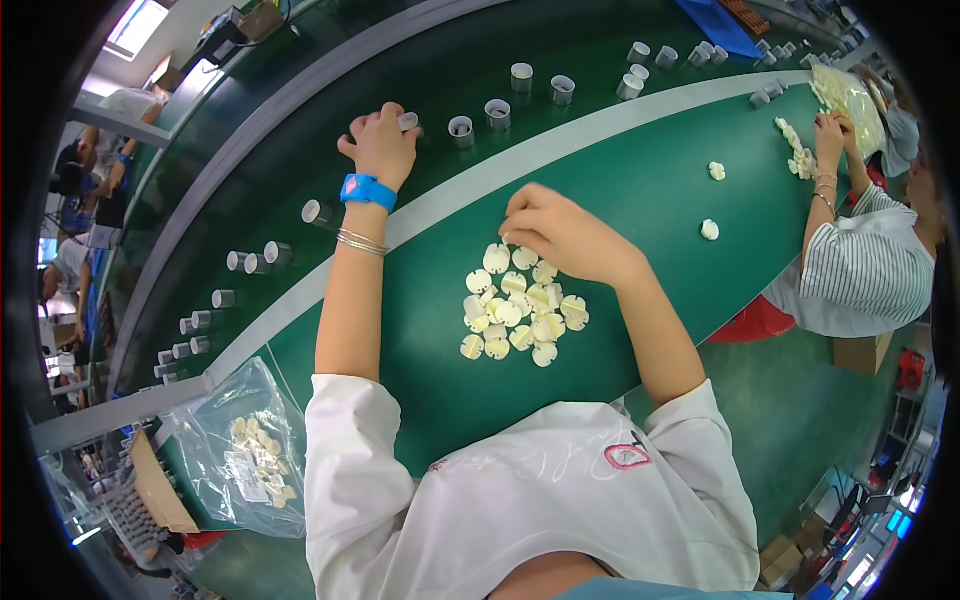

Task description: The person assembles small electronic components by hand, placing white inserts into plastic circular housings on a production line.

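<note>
Over the dark green conveyor belt, my left hand [383, 150] has its fingers closed around a small grey cylindrical cup [408, 121], whose pale end shows beside the index finger. My right hand [570, 238] is above the far edge of a loose pile of cream plastic discs [515, 311] on the green worktop [425, 405]. Its thumb and fingertips are pinched together, with a pale edge of a cream disc showing at them. The discs are flat and round with small notches, and some stand tilted against others. A blue band and thin bangles circle my left wrist.
Along the belt stand several grey cups [498, 115], and one cup [316, 212] lies near my left forearm. A clear plastic bag of cream pieces [262, 458] is at the left. Far right, a co-worker's hands [832, 135] handle cream pieces. A grey rail [455, 202] divides belt and worktop.
</note>
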The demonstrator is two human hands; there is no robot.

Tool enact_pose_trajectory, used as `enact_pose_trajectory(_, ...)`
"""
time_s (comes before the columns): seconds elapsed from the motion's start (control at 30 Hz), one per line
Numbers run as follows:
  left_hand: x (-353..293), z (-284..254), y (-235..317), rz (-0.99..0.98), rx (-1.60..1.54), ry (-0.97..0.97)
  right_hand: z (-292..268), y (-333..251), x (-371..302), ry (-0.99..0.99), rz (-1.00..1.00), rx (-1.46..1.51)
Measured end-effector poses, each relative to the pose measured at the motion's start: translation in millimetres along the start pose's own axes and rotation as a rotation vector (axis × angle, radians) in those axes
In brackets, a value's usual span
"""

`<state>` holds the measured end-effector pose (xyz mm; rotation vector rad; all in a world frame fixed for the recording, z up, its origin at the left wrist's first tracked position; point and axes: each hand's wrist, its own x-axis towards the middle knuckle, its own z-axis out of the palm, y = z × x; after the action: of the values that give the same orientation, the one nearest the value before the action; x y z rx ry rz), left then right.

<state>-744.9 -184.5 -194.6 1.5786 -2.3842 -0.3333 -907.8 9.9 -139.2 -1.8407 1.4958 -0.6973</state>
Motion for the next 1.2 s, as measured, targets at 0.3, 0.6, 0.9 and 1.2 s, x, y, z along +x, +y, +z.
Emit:
enact_pose_trajectory(0.3,-26,7,44,0.154,-0.243,0.057,-16,-9,-2,0.397,0.145,0.174)
enact_pose_trajectory(0.6,-75,-28,60,0.143,-0.951,-0.045,-15,-3,6,0.521,0.204,0.738)
enact_pose_trajectory(0.9,-101,-30,74,0.340,-1.019,-0.033,-19,-18,-2,0.511,0.335,0.794)
enact_pose_trajectory(1.2,-104,-32,77,0.367,-0.954,0.011,1,-23,2,0.654,0.315,0.292)
